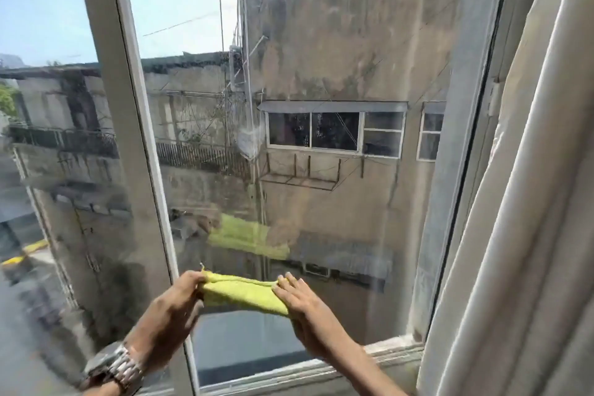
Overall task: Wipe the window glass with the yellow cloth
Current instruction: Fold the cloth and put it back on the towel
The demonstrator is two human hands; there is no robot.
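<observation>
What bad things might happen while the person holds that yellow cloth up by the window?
The yellow cloth is bunched into a narrow strip between the left hand and the right hand, so it may only smear the grimy window glass in thin streaks. The metal wristwatch on the left wrist sits near the white window frame and might knock against it. The curtain hangs close and could get dirty.

Folded yellow cloth (242, 294) held taut before seemingly streaked window glass (321, 74).
</observation>
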